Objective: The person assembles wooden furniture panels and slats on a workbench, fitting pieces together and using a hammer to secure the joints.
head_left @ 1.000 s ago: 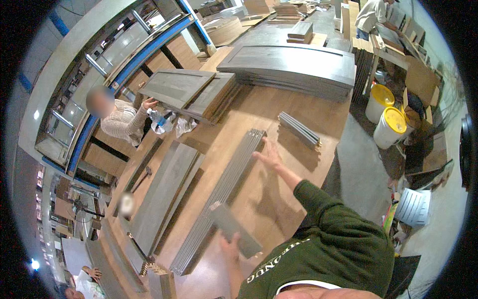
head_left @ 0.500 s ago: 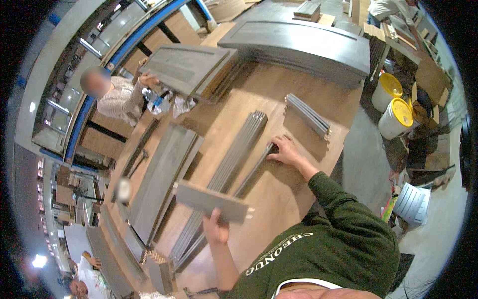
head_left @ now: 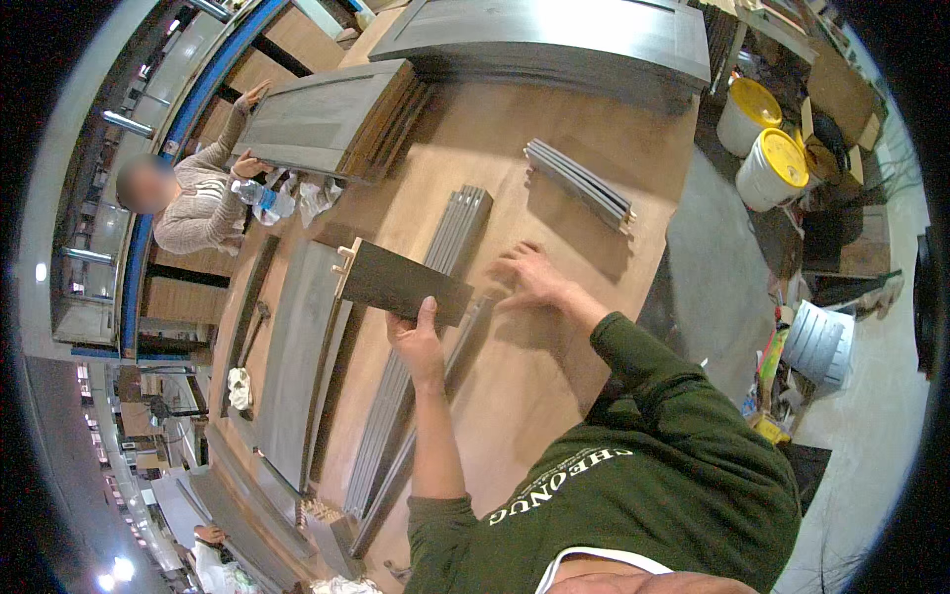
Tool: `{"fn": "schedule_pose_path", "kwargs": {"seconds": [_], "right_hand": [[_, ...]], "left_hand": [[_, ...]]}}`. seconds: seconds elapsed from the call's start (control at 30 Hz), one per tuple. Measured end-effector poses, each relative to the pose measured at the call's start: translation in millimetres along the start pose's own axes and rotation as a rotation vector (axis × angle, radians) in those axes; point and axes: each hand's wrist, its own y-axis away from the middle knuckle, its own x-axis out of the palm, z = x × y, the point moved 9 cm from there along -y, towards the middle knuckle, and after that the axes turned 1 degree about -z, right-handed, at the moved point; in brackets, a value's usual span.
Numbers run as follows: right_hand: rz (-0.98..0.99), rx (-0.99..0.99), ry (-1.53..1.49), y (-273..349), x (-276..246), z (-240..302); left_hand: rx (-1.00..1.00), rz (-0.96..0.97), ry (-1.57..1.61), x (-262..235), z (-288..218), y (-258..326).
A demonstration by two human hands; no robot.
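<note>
Left hand (head_left: 416, 342) clamped on the near edge of a short dark panel (head_left: 404, 284), lifted clear above the long grey strips (head_left: 426, 327) lying on the wooden table (head_left: 515, 396). Right hand (head_left: 529, 277) spread flat with fingers apart, resting on the table just right of the strips, gripping nothing. Far beyond the right hand, two white buckets (head_left: 767, 163) shut under yellow lids, contents hidden.

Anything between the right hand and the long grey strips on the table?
Nothing visible. The right hand hovers with fingers spread right beside the long grey strips, bare tabletop around it. The left hand holds a dark panel piece above the strips, left of that gap.
</note>
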Motion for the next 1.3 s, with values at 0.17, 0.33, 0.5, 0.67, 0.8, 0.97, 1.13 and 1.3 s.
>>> {"fn": "schedule_pose_path", "kwargs": {"seconds": [0.17, 0.33, 0.5, 0.67, 0.8, 0.97, 1.13, 1.3], "right_hand": [[0.127, -0.040, -0.053, -9, 33, 25], [0.121, -0.065, -0.068, -10, 36, 19], [0.102, -0.101, -0.082, -9, 39, 21], [0.111, -0.081, -0.052, -9, 32, 23], [0.096, -0.086, -0.071, -8, 35, 22], [0.103, -0.083, -0.068, -9, 29, 26], [0.121, -0.082, -0.076, -9, 31, 26], [0.121, -0.075, -0.072, -9, 43, 22]], "left_hand": [[-0.005, -0.014, -0.150, -13, 23, 10], [0.016, 0.031, -0.242, -26, 26, 20], [0.205, 0.104, -0.359, -17, 20, 28], [0.207, 0.075, -0.494, -16, 18, 28], [0.242, 0.019, -0.457, -30, 23, 19], [0.271, 0.108, -0.609, -10, 9, 22], [0.344, 0.166, -0.846, -5, 12, 31], [0.280, 0.119, -0.697, -16, 30, 31]]}}
